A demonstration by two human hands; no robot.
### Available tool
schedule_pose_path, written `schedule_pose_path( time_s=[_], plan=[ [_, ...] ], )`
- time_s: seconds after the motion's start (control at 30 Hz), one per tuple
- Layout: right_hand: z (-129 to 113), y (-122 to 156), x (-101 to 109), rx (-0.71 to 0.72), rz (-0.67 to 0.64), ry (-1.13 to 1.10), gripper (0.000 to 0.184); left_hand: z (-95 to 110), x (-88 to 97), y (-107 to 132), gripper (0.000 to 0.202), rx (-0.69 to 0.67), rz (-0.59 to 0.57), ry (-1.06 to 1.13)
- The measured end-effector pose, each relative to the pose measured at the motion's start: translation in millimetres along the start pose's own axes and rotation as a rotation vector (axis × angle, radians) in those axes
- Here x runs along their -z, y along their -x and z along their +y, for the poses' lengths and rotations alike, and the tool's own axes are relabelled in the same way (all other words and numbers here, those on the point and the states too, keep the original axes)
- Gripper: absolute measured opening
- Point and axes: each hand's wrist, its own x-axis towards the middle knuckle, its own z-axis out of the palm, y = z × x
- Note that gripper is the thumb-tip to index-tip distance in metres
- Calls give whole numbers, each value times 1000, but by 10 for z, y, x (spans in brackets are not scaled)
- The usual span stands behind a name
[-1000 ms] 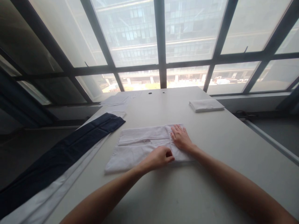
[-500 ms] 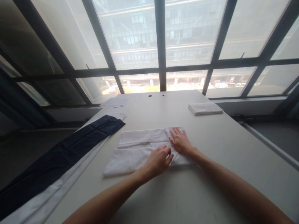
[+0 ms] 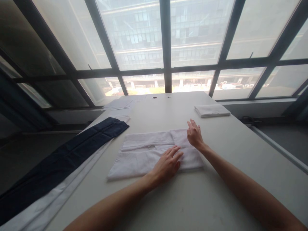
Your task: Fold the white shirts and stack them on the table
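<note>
A white cloth [image 3: 137, 162] lies folded in front of me, its two long edges meeting along the middle and its right end turned over. My left hand [image 3: 168, 162] rests on the right half of this cloth, fingers stretched out, holding nothing. At the cloth's right far edge is my right hand [image 3: 194, 134], its fingers extended and pointing away from me. Nothing is gripped in it, and I cannot tell whether it touches the cloth.
The white table [image 3: 156, 208] carries a smaller folded white cloth [image 3: 213, 110] at the far right. Dark navy fabric [image 3: 72, 157] lies over white fabric [image 3: 69, 189] along the left edge. Thin white sheets [image 3: 119, 106] lie at the back left. Large windows stand behind.
My right hand has slid off the turned-over end toward the cloth's right edge. The left hand's curled fingers have straightened and now lie on the cloth.
</note>
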Motion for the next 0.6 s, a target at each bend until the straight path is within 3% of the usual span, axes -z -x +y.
schedule_pose_path(
  time_s=[0.2, 0.47, 0.6],
  plan=[
    [197, -192, 215, -64, 159, -84, 60, -51, -128, 25, 49, 7, -66, 20],
    [-121, 90, -47, 109, 12, -88, 59, -75, -161, 21, 59, 3, -85, 5],
    [-186, 181, -169, 99, -111, -10, 56, -55, -149, 15, 61, 39, -106, 16]
  ],
)
